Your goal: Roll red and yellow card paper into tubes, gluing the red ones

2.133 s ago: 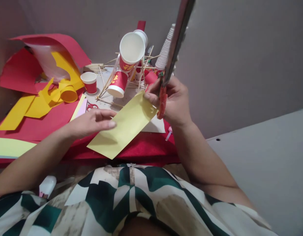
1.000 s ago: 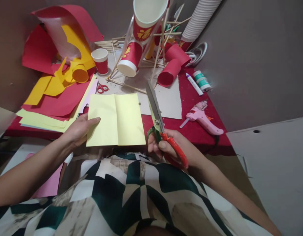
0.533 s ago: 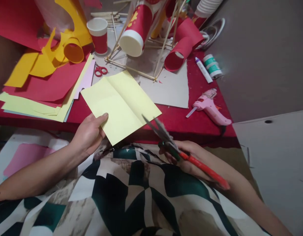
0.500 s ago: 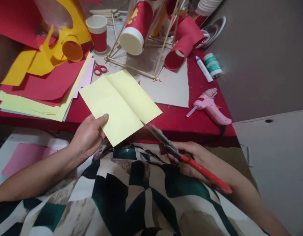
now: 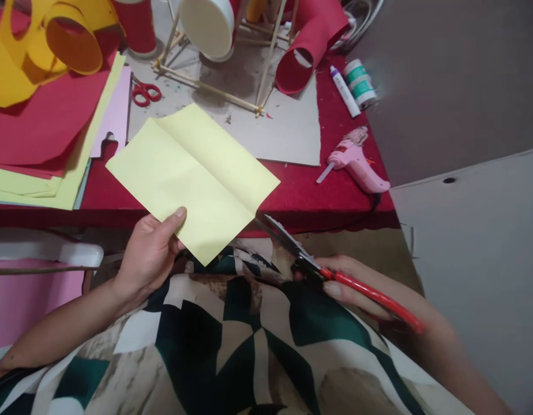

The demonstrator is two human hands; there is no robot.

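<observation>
A pale yellow sheet of paper (image 5: 197,178) with a fold line across it is pinched by its lower left edge in my left hand (image 5: 151,251), the thumb on top. My right hand (image 5: 351,282) is wrapped round large scissors (image 5: 374,294) with red handles. Their blades are parted a little and point up left, with the tips close to the paper's lower right edge at the fold line. Whether the blades touch the paper I cannot tell. Part of the right hand's fingers is hidden behind the scissors.
On the red-covered table (image 5: 288,202) stands a stick frame (image 5: 210,89) around a paper cup (image 5: 208,26). Small red scissors (image 5: 145,92), a pink glue gun (image 5: 357,161), a white marker (image 5: 345,92) and red paper tubes (image 5: 296,63) lie about. Coloured sheets (image 5: 37,132) are stacked at left.
The view has tipped down and shifted, so the table things sit higher and further left. The scissors' tips have come closer to the paper's fold line.
</observation>
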